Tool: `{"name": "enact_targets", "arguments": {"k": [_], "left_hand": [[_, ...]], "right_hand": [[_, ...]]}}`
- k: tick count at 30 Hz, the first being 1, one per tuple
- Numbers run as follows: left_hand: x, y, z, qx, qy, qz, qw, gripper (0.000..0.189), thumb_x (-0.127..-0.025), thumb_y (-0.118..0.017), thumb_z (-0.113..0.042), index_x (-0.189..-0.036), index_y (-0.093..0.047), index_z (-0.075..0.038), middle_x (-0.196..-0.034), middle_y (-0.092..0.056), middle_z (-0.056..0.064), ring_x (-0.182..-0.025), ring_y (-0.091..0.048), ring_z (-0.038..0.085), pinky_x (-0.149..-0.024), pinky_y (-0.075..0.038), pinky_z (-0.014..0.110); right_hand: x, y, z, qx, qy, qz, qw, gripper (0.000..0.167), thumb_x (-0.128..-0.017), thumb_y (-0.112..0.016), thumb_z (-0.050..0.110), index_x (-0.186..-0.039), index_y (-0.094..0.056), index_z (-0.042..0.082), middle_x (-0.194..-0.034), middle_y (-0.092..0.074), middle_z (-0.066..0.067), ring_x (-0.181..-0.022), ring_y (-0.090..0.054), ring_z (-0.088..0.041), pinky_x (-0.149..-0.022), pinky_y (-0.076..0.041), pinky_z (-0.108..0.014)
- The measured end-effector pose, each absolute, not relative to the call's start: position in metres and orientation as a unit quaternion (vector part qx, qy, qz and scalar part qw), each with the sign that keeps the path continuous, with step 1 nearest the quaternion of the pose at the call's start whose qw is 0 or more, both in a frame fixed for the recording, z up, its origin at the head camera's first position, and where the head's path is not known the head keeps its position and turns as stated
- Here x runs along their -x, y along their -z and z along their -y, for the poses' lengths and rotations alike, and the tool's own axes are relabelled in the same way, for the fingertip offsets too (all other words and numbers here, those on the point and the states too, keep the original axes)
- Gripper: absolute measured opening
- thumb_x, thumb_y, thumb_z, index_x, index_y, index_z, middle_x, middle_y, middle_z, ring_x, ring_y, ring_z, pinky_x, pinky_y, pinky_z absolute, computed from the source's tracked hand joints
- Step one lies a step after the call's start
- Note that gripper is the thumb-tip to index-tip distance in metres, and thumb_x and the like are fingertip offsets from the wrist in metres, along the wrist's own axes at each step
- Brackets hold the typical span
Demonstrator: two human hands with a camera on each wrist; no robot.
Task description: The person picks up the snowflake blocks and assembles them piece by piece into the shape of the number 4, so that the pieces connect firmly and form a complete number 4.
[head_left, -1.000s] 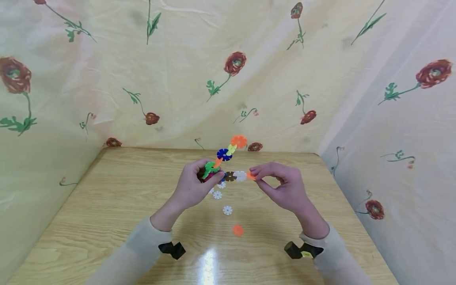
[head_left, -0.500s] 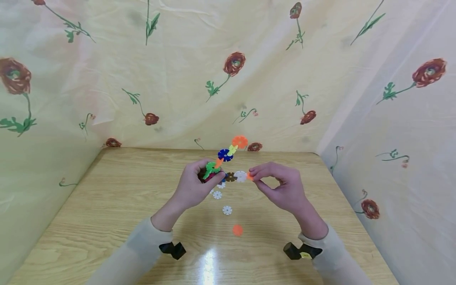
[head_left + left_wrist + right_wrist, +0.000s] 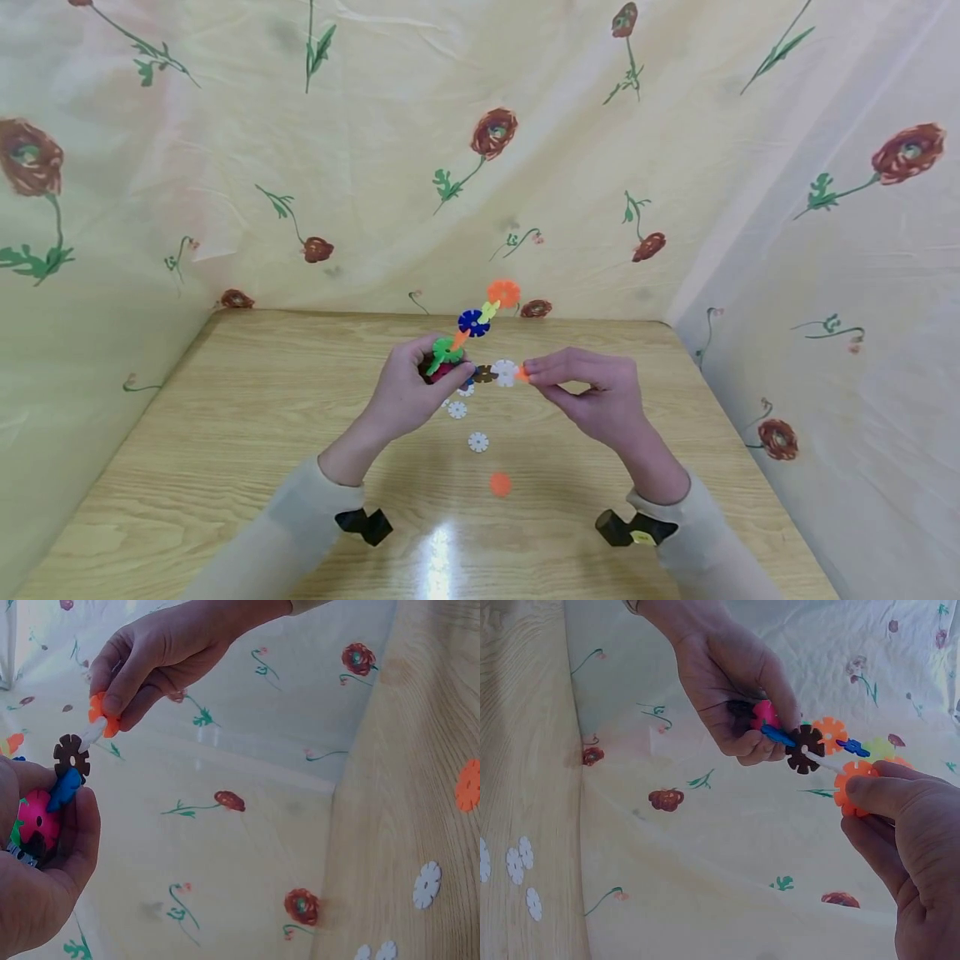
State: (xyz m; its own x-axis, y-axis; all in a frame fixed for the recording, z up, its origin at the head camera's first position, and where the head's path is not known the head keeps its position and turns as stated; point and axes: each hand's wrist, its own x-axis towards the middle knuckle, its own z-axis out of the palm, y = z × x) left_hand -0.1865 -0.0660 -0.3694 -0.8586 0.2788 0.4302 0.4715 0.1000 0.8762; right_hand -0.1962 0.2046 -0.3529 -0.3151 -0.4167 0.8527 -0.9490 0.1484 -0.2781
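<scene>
My left hand [image 3: 405,390] grips a chain of slotted plastic snowflake discs above the table. Pink [image 3: 37,817] and green discs [image 3: 447,351] sit at its fingers. One branch runs up through a dark blue disc [image 3: 474,323] and a yellow one to an orange disc [image 3: 503,293] at its top. Another goes right through a blue and a brown disc [image 3: 805,749] to a white disc [image 3: 505,372]. Between thumb and fingers my right hand [image 3: 592,387] pinches an orange disc [image 3: 847,777], edge to edge with that white disc. How deep their slots interlock cannot be told.
Below the hands, several loose white discs [image 3: 477,442] and one orange disc [image 3: 500,484] lie on the wooden table [image 3: 262,433]. Flower-patterned cloth [image 3: 375,167] hangs behind the table and at both sides.
My right hand, with the orange disc, has shifted slightly left and its fingers have closed up more. The chain's top orange disc has risen a little; my left hand keeps its grip.
</scene>
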Motion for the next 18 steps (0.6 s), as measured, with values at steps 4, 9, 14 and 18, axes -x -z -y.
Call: {"name": "enact_targets", "arguments": {"k": [4,9,14,18], "left_hand": [[0.1862,0.3682,0.0645,0.263,0.621,0.734,0.080,0.006,-0.098,-0.076,-0.005,-0.097,-0.072,0.000,-0.083,-0.072,0.011,-0.063,-0.055,0.009,-0.055,-0.045,0.020],[0.1852,0.3671,0.0627,0.274,0.618,0.731,0.094,0.005,-0.097,-0.076,-0.005,-0.097,-0.073,-0.001,-0.080,-0.068,0.009,-0.060,-0.049,0.009,-0.054,-0.040,0.020],[0.1835,0.3676,0.0636,0.274,0.622,0.727,0.097,0.006,-0.098,-0.075,-0.006,-0.098,-0.073,0.000,-0.080,-0.069,0.010,-0.060,-0.048,0.010,-0.054,-0.040,0.021],[0.1824,0.3685,0.0655,0.264,0.618,0.733,0.102,0.004,-0.098,-0.076,-0.006,-0.100,-0.075,-0.003,-0.084,-0.071,0.010,-0.062,-0.051,0.010,-0.054,-0.040,0.021]], "right_hand": [[0.1983,0.3519,-0.2055,-0.502,-0.421,0.689,0.312,0.004,-0.094,-0.081,0.009,-0.093,-0.084,0.006,-0.095,-0.083,-0.012,-0.092,-0.082,-0.018,-0.089,-0.062,-0.020],[0.1988,0.3514,-0.2062,-0.502,-0.426,0.686,0.310,0.004,-0.095,-0.080,0.007,-0.093,-0.083,0.006,-0.095,-0.083,-0.012,-0.093,-0.082,-0.017,-0.090,-0.063,-0.020],[0.1965,0.3514,-0.2044,-0.494,-0.414,0.697,0.314,0.018,-0.101,-0.075,0.020,-0.093,-0.083,0.006,-0.096,-0.083,-0.011,-0.093,-0.081,-0.019,-0.093,-0.062,-0.019],[0.1948,0.3524,-0.2054,-0.484,-0.396,0.712,0.319,0.009,-0.098,-0.077,0.015,-0.099,-0.083,0.007,-0.099,-0.083,-0.011,-0.095,-0.081,-0.019,-0.094,-0.060,-0.018]]}}
